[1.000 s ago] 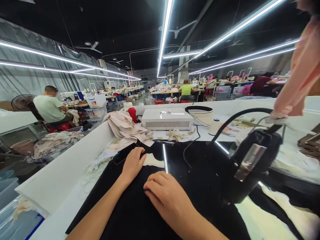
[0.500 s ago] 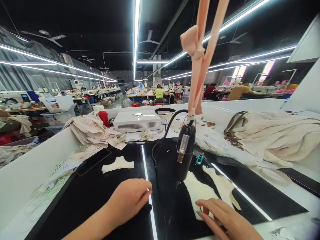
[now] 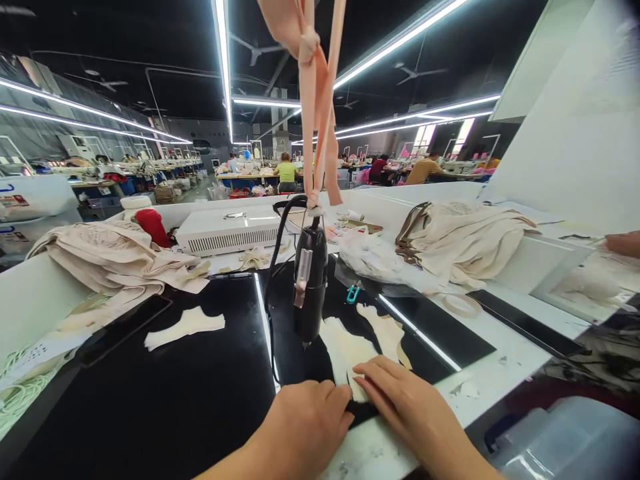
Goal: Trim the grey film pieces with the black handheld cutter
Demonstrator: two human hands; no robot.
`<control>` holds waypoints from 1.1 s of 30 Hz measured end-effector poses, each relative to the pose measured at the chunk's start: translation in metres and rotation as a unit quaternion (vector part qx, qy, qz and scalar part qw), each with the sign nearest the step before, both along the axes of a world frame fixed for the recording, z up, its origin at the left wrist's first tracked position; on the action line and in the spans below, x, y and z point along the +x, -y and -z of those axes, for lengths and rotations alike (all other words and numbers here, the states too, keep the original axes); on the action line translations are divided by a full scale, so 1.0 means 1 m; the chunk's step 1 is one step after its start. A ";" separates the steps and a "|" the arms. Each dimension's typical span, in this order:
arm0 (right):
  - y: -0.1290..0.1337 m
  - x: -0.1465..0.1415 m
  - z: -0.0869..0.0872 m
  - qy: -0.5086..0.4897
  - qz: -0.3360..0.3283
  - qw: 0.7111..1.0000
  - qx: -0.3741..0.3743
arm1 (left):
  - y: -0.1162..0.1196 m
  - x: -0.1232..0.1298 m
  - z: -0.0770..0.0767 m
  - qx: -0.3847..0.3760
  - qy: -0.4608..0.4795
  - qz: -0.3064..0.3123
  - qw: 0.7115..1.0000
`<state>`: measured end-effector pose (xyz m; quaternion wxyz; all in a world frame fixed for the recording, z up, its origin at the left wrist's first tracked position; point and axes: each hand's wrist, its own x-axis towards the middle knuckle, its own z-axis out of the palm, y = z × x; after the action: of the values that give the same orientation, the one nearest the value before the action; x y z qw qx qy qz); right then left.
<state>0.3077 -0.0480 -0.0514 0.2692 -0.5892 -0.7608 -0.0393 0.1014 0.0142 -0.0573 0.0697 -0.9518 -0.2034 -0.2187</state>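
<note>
A cream cut fabric piece (image 3: 345,343) lies on the black work surface in front of me. My left hand (image 3: 313,420) is closed, its fingers curled in a pinch by the piece's near left corner; whatever is between the fingertips is hidden. Over the near right part of the same piece rests my right hand (image 3: 403,400), fingers stretched out and fingertips on the fabric. A black handheld electric tool (image 3: 310,287) hangs upright just beyond, on peach fabric strips (image 3: 317,133). Another cream piece (image 3: 385,333) lies to the right, a third cream piece (image 3: 185,327) to the left.
Teal thread snips (image 3: 353,293) lie behind the pieces. Heaped cream fabric stands at the left (image 3: 115,253) and right (image 3: 460,240). A white vented box (image 3: 230,230) and red thread cone (image 3: 153,227) are at the back. Another person's hand (image 3: 623,244) shows far right.
My view has turned right. My left hand has moved right to the fabric piece, close to my right hand. My right hand's fingers have come down onto the piece.
</note>
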 end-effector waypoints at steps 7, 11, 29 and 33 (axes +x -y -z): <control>0.005 0.004 -0.002 -0.022 0.014 0.999 -0.018 | 0.005 -0.004 0.002 -0.064 0.010 -0.004 0.998; 0.000 -0.007 -0.004 0.020 -0.008 1.000 -0.016 | 0.005 -0.007 -0.002 -0.123 0.046 -0.023 0.991; -0.010 -0.006 -0.003 0.073 -0.033 0.996 -0.024 | 0.005 -0.007 -0.001 -0.128 0.012 -0.071 0.989; -0.011 -0.010 0.001 0.143 -0.030 0.989 0.034 | 0.004 -0.007 -0.002 -0.129 0.008 -0.070 0.989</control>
<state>0.2974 -0.0369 -0.0523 0.1783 -0.5451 -0.8070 -0.1408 0.0944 0.0105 -0.0549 -0.0400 -0.9343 -0.2970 -0.1929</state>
